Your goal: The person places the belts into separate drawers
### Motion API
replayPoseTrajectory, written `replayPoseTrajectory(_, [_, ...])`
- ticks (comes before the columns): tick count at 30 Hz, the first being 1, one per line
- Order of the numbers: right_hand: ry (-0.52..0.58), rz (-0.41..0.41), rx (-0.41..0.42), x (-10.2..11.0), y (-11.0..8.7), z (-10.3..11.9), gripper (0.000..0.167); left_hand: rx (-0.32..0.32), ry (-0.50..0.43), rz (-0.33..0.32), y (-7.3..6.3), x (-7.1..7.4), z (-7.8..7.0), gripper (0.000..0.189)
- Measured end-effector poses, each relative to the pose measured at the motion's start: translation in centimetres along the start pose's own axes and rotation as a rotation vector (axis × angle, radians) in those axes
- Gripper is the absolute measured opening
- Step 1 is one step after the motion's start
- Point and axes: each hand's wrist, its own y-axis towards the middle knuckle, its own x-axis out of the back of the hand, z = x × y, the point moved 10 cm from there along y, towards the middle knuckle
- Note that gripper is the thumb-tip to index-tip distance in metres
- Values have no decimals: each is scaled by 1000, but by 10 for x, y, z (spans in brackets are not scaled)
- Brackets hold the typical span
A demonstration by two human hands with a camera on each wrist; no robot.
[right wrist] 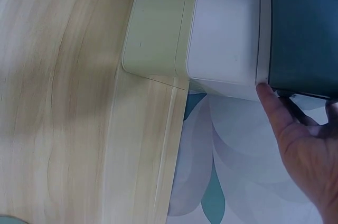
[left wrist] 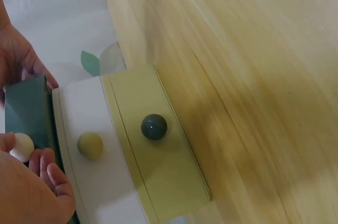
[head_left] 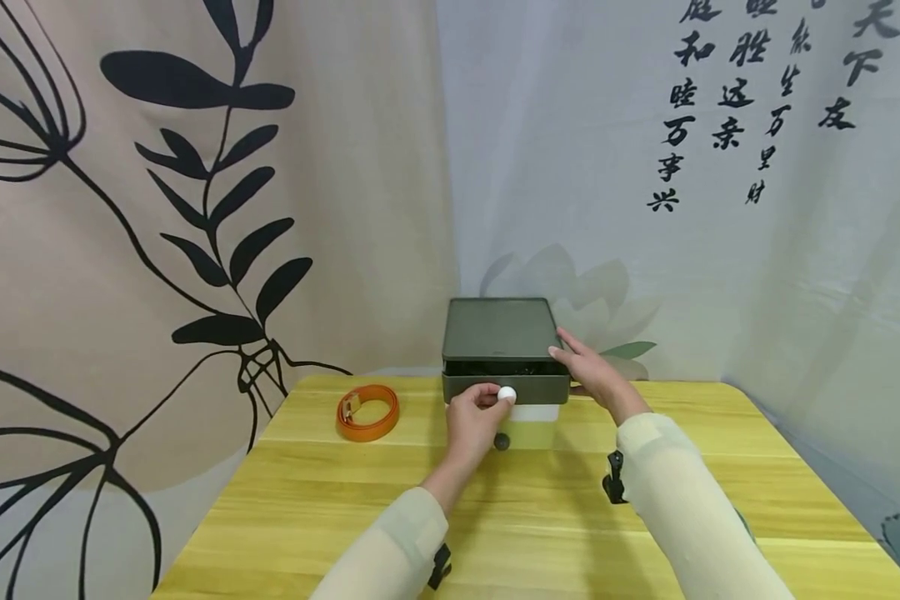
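A small drawer cabinet (head_left: 501,325) stands on the table, with a dark green top, a dark green upper drawer (head_left: 457,388), a white drawer (left wrist: 84,102) and a yellow-green bottom drawer (left wrist: 142,97). The upper drawer juts out, leaving a dark gap under the top. My left hand (head_left: 474,423) pinches its white round knob (head_left: 506,394) between thumb and fingers. At the cabinet's right side, my right hand (head_left: 598,377) rests with fingers spread against its upper corner and side. The drawer's contents are hidden. The lower drawers carry a yellowish knob (left wrist: 90,146) and a dark knob (left wrist: 154,127).
A coiled orange belt (head_left: 368,429) with a buckle lies on the wood-grain table (head_left: 330,517), left of the cabinet. Behind the table hangs a printed curtain (head_left: 375,208) with leaves and characters. The table's back edge runs close behind the cabinet.
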Motion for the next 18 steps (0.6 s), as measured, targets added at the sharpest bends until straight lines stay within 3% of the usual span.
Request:
replayPoseTrajectory(12, [23, 5, 3, -1, -1, -1, 65, 36, -19, -52, 14, 0, 3, 16])
replayPoseTrajectory(18, [26, 0, -1, 0, 0, -2, 65, 54, -11, -41, 15, -3, 4, 17])
